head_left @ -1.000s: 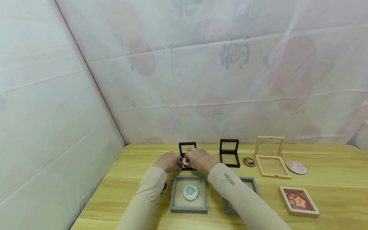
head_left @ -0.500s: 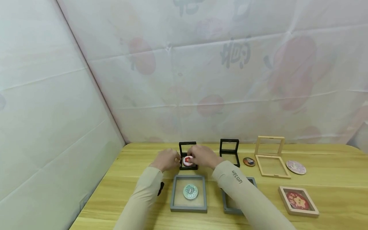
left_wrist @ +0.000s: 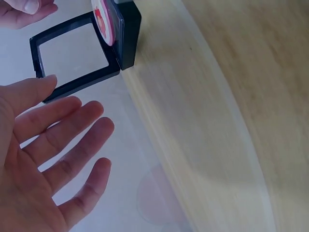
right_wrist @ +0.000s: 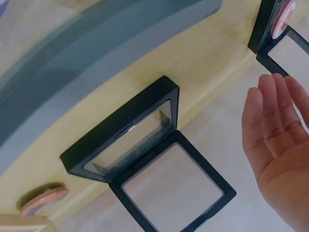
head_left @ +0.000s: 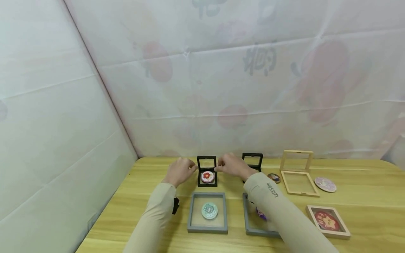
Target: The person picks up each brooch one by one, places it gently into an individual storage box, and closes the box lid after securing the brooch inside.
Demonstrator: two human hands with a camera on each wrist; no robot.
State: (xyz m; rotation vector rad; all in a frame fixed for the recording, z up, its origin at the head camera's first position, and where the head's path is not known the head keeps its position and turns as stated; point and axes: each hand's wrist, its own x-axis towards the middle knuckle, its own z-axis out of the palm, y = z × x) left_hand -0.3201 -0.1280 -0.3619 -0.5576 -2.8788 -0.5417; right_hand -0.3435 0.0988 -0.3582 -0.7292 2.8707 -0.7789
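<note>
A small black display frame stands with its lid raised near the back of the table. On its lower half lies a round pink-rimmed badge with a red flower. My left hand is at the left side of the lid, fingers spread and loosely bent. In the left wrist view its thumb tip overlaps the lid's rim; whether it touches I cannot tell. At the lid's right side is my right hand, its fingers fairly straight in the right wrist view. Neither hand visibly holds anything.
Nearer me lies a grey frame with a teal badge. Another grey frame is partly under my right sleeve. Rightward are an open black frame, a small badge, an open cream frame, a lilac badge and a pink-beige frame.
Both hands have drawn away from the flower badge, leaving it lying in the black frame. They have moved up and apart to the two sides of the raised lid.
</note>
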